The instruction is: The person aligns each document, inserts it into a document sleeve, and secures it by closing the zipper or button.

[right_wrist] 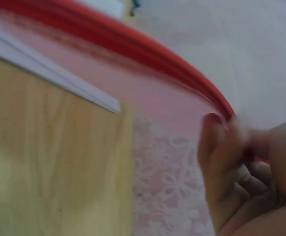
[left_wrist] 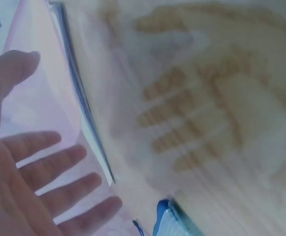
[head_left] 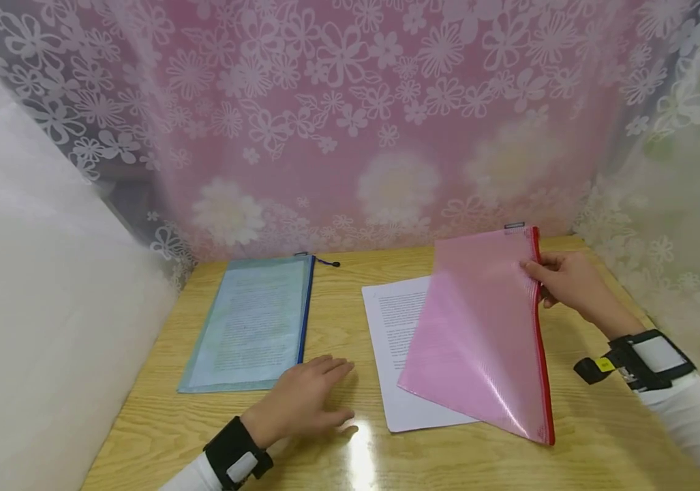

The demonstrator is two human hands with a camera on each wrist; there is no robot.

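A pink zip folder (head_left: 478, 327) with a red zip edge is tilted up over a stack of printed paper (head_left: 392, 341) and hides the stack's right side. My right hand (head_left: 561, 279) pinches the folder's red edge near its upper corner. In the right wrist view the red zip edge (right_wrist: 147, 54) bows away from the pinching fingers (right_wrist: 216, 142). Over the table between the blue folder and the paper, my left hand (head_left: 307, 395) has its fingers spread and holds nothing. The left wrist view shows the same hand (left_wrist: 44, 167) with straight fingers.
To the left lies a blue zip folder (head_left: 251, 327) with printed sheets inside and a dark zip pull (head_left: 335, 264) at its top right. The wooden table (head_left: 337, 457) meets a flowered pink curtain (head_left: 386, 136) at the back. Pale sheeting hangs on both sides.
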